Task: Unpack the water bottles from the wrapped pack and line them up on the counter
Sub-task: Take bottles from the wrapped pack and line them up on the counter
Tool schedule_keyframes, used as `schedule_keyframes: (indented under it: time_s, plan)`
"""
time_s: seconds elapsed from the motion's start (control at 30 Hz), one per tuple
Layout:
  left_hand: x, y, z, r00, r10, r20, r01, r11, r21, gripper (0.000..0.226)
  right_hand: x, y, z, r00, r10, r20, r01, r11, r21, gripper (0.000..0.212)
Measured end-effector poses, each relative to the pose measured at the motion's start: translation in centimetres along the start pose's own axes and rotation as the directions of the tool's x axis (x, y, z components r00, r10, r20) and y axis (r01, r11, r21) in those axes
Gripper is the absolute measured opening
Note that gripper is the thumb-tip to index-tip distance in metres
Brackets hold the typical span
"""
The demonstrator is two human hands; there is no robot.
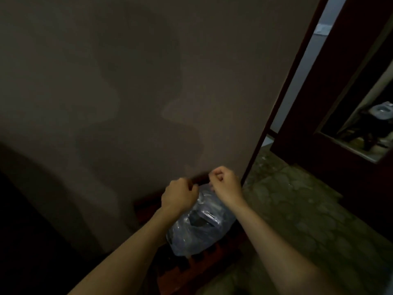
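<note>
dim, blurry view. left hand point(179, 198) and right hand point(224, 182) both curled tight, pinching top of clear bluish plastic-wrapped pack point(201, 222), sitting on reddish-brown slatted wooden surface point(191, 267) against plain beige wall point(138, 81). mottled greenish floor point(297, 209) to right. bottles inside not discernible.

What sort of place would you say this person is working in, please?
Probably a dim room or hallway in a home: a plain painted wall, a mottled stone-patterned floor and a dark wooden door frame opening onto another room.
</note>
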State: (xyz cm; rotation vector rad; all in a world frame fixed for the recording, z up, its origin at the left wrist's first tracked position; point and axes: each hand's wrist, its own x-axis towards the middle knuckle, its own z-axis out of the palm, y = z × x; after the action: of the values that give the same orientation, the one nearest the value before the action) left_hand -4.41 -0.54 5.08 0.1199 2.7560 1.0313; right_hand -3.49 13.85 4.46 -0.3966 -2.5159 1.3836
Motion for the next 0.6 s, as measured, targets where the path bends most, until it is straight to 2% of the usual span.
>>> schedule_keyframes:
  time_s: [0.13,0.23,0.3,0.37,0.5,0.6]
  plan:
    - [4.8,-2.8,5.9,0.975,-0.163,0.152,0.183,0.974,-0.133,0.027,3.6,5.6,1.9,0.977,0.156,0.143,-0.141,0.984,-0.109,0.023]
    - [7.3,-3.5,10.4,0.925,-0.231,0.303,0.315,0.912,-0.264,0.025,5.5,9.3,3.5,0.893,0.305,0.33,-0.235,0.943,-0.235,0.021]
    - [8.9,-3.8,13.0,0.905,-0.229,0.358,0.326,0.915,-0.238,0.027,6.4,11.6,4.2,0.815,0.395,0.423,-0.266,0.905,-0.332,0.02]
    - [10.0,-4.3,15.2,0.893,-0.233,0.386,0.335,0.915,-0.222,0.029,7.3,13.7,4.7,0.768,0.446,0.46,-0.262,0.874,-0.409,0.023]
    - [11.0,-5.8,17.9,0.849,-0.304,0.432,0.394,0.909,-0.136,0.034,8.1,16.8,5.9,0.661,0.509,0.55,-0.264,0.845,-0.465,0.018]
    - [11.7,-7.2,19.3,0.81,-0.393,0.436,0.474,0.875,-0.093,0.034,9.1,18.9,7.6,0.614,0.536,0.579,-0.27,0.832,-0.484,0.026]
